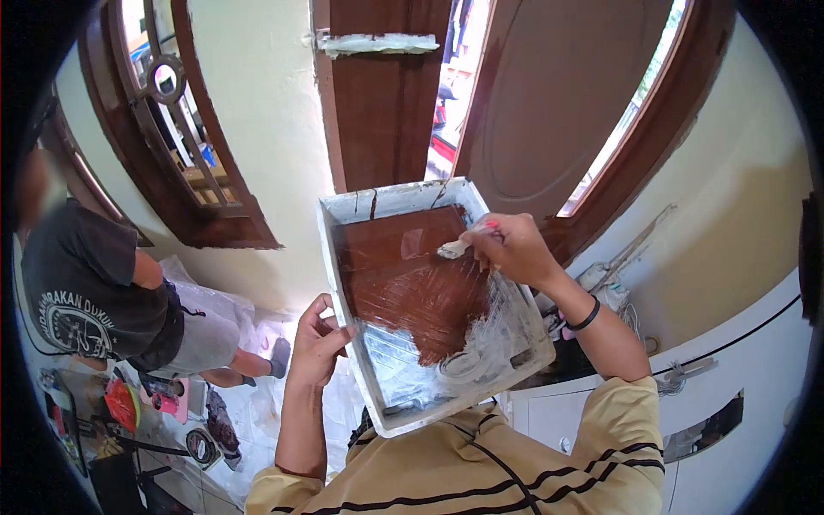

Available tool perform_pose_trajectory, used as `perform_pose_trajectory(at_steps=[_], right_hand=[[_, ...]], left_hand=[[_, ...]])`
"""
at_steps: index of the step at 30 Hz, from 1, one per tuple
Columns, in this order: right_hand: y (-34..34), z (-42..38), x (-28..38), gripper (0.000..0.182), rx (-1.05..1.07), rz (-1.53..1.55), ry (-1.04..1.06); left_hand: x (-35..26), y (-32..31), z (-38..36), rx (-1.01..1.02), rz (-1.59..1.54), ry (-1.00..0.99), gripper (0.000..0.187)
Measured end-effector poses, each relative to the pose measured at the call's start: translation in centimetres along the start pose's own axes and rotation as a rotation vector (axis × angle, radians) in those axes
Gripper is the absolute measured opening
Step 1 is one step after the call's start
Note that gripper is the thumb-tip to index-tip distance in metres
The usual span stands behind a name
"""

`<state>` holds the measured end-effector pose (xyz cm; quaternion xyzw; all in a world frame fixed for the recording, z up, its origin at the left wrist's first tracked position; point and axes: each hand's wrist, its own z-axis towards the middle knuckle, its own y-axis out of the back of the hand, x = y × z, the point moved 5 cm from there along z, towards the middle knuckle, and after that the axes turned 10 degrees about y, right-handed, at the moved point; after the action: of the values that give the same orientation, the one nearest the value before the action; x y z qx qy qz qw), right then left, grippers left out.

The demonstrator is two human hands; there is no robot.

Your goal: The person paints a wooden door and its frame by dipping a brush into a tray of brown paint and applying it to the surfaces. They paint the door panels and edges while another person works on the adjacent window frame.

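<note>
My left hand grips the left rim of a white rectangular paint tray, with the thumb over the edge and the fingers beneath. Reddish-brown paint pools across the far half of the tray and smears toward its near end, where the pale bottom shows through. Closed around the handle of a paintbrush, my right hand is over the right side of the tray. The brush's pale end points left, close over the paint, and most of the handle is hidden in my fingers.
Ahead are a brown door, partly open, and a brown window frame. At left a person in a dark shirt stands beside plastic sheeting. Tools and a tape roll lie lower left; a white cabinet stands right.
</note>
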<state>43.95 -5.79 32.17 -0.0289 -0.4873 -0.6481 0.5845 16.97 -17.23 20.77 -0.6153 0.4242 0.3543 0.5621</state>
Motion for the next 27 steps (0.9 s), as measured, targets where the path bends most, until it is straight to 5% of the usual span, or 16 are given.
perform_pose_trajectory(at_steps=[5, 15, 27], right_hand=[[1.7, -1.4, -3.9, 0.028, -0.286, 0.535, -0.370], [3.6, -5.4, -5.7, 0.025, -0.464, 1.033, -0.356], [7.9, 1.7, -5.2, 0.025, -0.812, 0.557, 0.097]], left_hand=[[0.0, -0.1, 0.2, 0.002, 0.004, 0.005, 0.031], [-0.2, -0.4, 0.3, 0.043, -0.042, -0.021, 0.032], [-0.3, -0.4, 0.2, 0.084, -0.078, -0.085, 0.036]])
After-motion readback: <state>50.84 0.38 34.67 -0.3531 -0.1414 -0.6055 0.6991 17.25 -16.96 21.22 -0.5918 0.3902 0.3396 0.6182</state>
